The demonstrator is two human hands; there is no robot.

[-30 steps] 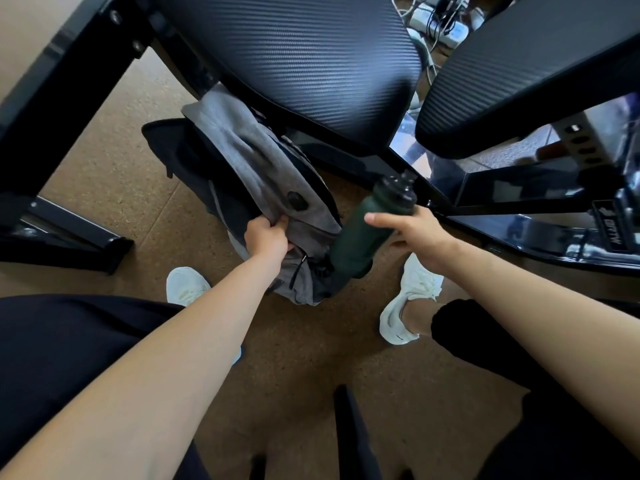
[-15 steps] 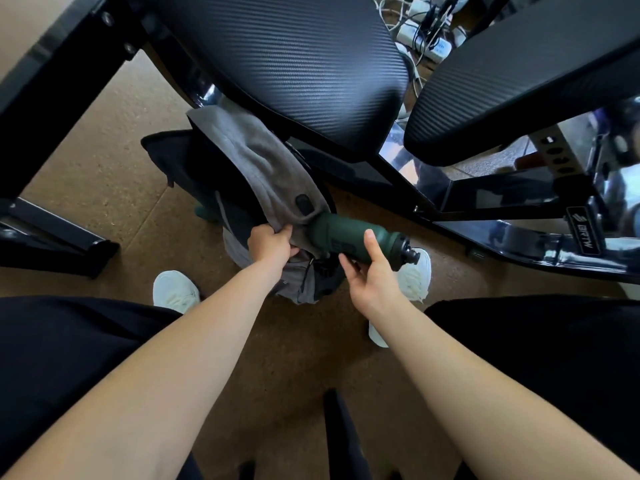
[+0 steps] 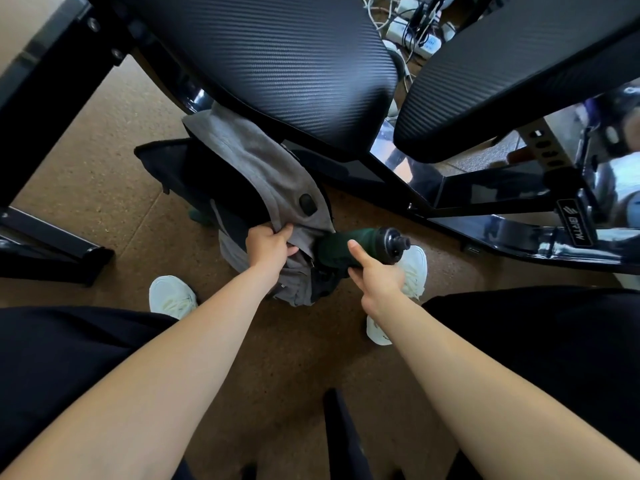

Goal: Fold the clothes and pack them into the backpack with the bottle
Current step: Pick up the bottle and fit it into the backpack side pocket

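Note:
A grey and black backpack lies on the brown floor under a black padded bench. My left hand grips the grey fabric at the edge of its opening. My right hand holds a dark green bottle with a black cap; the bottle lies sideways, cap to the right, its base against the backpack's right side. The main compartment gapes dark; a bit of green cloth shows at its lower edge. What else is inside is hidden.
Two black padded bench cushions hang over the backpack. A black metal frame runs to the right and a black leg bar to the left. Cables and a power strip lie at the top. My white shoes stand on the floor.
The bottle went from upright beside the backpack to lying sideways, and my right hand has pushed its base in against the backpack. My left hand has kept its grip on the fabric.

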